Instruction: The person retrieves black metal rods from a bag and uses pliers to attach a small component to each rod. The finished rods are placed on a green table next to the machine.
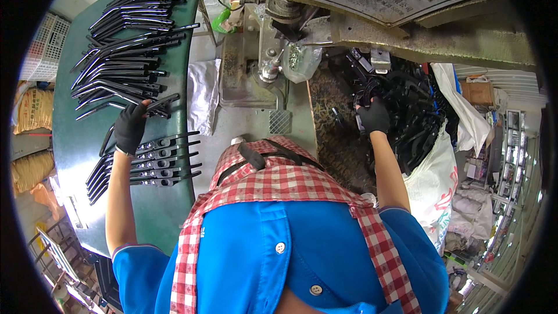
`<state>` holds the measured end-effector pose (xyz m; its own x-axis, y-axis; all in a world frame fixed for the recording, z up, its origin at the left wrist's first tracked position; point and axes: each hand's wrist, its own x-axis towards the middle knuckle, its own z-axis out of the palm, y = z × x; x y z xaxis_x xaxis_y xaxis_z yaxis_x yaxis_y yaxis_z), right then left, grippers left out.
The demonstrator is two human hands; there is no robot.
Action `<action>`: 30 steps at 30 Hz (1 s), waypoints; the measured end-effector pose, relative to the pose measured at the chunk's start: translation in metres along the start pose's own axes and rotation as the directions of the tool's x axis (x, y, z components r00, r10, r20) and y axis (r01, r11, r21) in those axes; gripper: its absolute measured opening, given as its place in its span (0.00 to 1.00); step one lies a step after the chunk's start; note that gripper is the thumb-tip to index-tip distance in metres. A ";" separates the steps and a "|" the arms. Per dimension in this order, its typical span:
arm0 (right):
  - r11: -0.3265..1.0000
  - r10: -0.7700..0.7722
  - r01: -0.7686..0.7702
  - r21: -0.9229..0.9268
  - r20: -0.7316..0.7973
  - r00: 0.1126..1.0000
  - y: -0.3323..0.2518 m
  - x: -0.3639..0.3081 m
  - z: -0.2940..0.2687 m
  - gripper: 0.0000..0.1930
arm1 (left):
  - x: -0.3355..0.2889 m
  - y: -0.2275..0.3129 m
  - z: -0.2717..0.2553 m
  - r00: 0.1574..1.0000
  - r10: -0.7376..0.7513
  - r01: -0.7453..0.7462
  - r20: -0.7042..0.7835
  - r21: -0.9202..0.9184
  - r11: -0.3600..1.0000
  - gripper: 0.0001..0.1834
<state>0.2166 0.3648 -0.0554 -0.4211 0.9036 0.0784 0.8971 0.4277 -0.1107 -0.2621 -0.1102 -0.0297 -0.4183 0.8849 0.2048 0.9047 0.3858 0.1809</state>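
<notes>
Head view: left hand clasps a black bar; half-curled right hand touches black parts, hold unclear.

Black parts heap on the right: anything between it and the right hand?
Nothing visible. The right hand is at the left edge of the black parts, its fingertips seemingly touching one. The white sack lies along the heap's right side, not in between.
</notes>
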 end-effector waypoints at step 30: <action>-0.079 -0.249 -0.517 0.852 0.486 0.838 -0.212 -0.051 -0.099 0.07 | 0.114 0.178 -0.066 0.945 0.248 -0.202 0.214 -0.215 0.955 0.16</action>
<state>0.0612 0.2253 0.0619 -0.6408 0.6625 -0.3880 0.0331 -0.4810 -0.8761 -0.1536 0.0421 0.0892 -0.1537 0.9876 0.0328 0.9315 0.1337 0.3383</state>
